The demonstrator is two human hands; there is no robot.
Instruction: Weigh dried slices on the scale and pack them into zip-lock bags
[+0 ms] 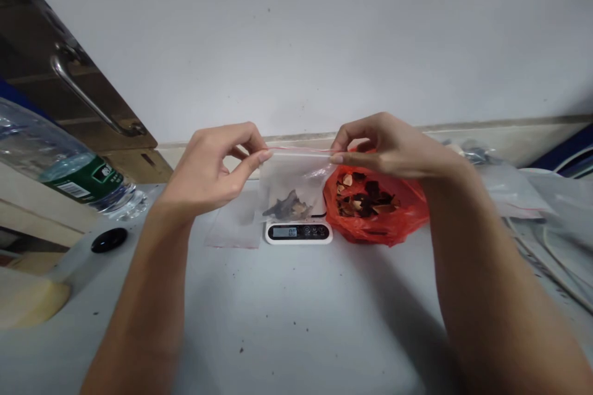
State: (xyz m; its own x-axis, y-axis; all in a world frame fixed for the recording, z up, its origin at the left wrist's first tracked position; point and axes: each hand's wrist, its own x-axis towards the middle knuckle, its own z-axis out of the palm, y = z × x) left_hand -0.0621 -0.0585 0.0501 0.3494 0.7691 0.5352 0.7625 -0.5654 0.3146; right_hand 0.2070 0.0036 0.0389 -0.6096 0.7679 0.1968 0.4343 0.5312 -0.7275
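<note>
A clear zip-lock bag (296, 176) hangs upright between my hands, with some dark dried pieces (288, 205) at its bottom. My left hand (222, 163) pinches the top left corner along the red zip line. At the top right corner, my right hand (375, 148) has thumb and fingers closed on the same edge. Right below and behind the bag sits a white digital scale (299, 242), its display reading about 0.0; whether the bag touches it I cannot tell. Beside it, under my right hand, an open red plastic bag (384, 228) holds brown dried pieces (365, 197).
Flat empty zip-lock bags (231, 222) lie left of the scale. A water bottle (78, 166) and a black oval object (109, 239) are at the left, near a yellowish roll (37, 299). More clear plastic (514, 188) and cables (551, 253) lie at the right. A wall (324, 43) stands behind.
</note>
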